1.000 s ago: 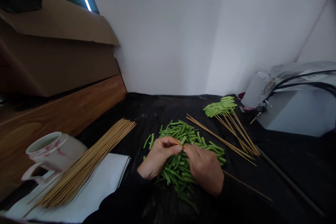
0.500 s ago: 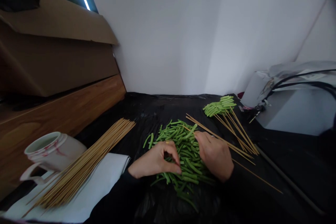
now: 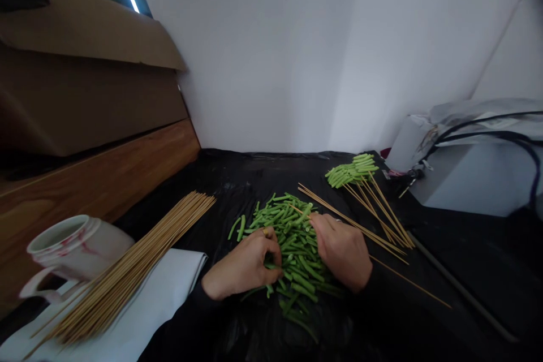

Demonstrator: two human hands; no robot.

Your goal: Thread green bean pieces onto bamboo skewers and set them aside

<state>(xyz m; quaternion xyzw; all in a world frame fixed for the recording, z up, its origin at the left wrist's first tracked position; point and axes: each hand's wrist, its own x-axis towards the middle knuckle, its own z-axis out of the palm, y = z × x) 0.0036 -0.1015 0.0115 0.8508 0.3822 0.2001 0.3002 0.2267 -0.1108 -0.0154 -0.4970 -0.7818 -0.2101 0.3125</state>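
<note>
On the black sheet (image 3: 237, 181), the bulk of the green beans (image 3: 292, 232) is seen lying loose in a central heap, and both hands are held over it. A much smaller batch (image 3: 352, 172) of beans, packed side by side, is set beyond the heap to the right. As far as can be judged, it is threaded onto skewers, whose bare ends are fanned out toward the near right. At the left, a long bundle of skewers (image 3: 139, 260) is laid across a white napkin (image 3: 169, 280); nothing is threaded on these, and they far outnumber the ones in use. The left hand (image 3: 241, 268) is curled down into the heap with its fingers bent nearly closed. A bean seems to be pinched there, though what is held is hidden by the fingers. The right hand (image 3: 341, 251) is kept half open, laid over the beans. A single skewer (image 3: 407, 280) is seen passing beneath it, tip showing over the heap and tail running off to the lower right, but whether it is gripped cannot be told. A white mug (image 3: 63, 249) is placed just beside the bundle.
</note>
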